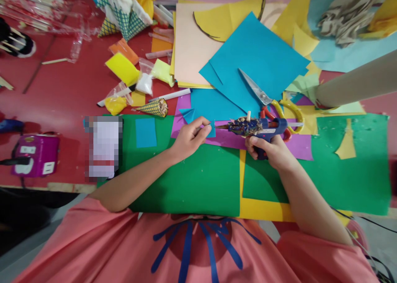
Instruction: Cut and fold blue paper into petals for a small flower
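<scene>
My right hand point(266, 148) is wrapped round a dark blue hot glue gun point(263, 128), whose barrel is crusted with dried bits. Its nozzle points left and reaches the edge of a small blue paper piece point(212, 131). My left hand point(192, 137) pinches that paper between thumb and fingers. A folded blue paper shape point(187, 115) lies just beyond the left hand. To its left, a blue paper square point(146, 132) rests flat on the green sheet point(186, 179). Scissors point(259, 91) with yellow and red handles lie behind the glue gun, partly hidden by it.
Blue sheets point(254, 51) and a yellow cutout point(231, 18) are stacked at the back. A checked paper cone point(153, 107), clay packets point(122, 68) and a marker point(172, 94) lie left of them. A grey post point(356, 82) stands right; a purple power box point(35, 155) sits left.
</scene>
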A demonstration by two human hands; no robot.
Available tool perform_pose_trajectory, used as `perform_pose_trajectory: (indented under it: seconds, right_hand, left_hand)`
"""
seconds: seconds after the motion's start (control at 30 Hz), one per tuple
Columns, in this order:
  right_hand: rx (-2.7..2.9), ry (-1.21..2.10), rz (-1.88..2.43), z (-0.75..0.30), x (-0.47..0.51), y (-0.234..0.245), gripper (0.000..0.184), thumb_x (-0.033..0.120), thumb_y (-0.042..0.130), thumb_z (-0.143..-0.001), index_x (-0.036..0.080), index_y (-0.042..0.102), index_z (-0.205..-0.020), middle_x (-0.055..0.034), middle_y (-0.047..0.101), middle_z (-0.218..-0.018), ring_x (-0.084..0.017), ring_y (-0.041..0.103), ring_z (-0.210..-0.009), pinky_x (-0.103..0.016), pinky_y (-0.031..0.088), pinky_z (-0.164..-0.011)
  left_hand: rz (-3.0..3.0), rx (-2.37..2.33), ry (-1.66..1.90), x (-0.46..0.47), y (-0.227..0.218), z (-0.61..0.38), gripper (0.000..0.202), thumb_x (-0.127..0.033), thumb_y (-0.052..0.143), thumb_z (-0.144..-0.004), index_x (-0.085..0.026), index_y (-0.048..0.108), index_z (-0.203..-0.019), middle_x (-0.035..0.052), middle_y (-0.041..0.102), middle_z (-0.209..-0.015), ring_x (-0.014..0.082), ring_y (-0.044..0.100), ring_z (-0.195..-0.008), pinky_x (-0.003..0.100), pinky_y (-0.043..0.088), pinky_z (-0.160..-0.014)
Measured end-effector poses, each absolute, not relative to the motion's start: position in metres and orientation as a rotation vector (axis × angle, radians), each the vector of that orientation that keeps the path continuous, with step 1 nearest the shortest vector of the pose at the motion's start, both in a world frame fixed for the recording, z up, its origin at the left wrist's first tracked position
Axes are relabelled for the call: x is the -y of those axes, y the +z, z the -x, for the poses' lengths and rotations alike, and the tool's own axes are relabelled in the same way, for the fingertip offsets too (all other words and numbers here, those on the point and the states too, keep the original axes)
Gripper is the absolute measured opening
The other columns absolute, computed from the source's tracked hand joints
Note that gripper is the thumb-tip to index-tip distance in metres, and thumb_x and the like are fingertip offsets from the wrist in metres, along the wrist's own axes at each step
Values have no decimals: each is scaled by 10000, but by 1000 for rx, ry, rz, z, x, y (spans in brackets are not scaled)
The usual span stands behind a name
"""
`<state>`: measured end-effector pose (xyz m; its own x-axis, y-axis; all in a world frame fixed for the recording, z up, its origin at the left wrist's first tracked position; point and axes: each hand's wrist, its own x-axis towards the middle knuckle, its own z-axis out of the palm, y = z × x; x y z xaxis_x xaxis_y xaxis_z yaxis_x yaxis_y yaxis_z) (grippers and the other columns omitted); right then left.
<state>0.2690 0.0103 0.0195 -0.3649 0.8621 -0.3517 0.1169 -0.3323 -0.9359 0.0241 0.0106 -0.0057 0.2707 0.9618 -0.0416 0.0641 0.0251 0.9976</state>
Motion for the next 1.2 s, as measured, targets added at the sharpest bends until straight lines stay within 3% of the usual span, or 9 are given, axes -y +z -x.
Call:
perform_pose_trajectory:
  seconds: [1.2]
  right_hand:
    - [1328, 1788, 1321, -269, -10, 21, 306, 374, 655, -794, 168, 523, -611, 28, 514, -500, -80, 461, -410, -223, 348, -405]
  left_hand:
    - [-1315, -980, 1083, -13, -4, -26, 206, -381, 503, -900, -214, 452, -791, -113, 244, -442, 36, 282, -297, 134, 218, -302]
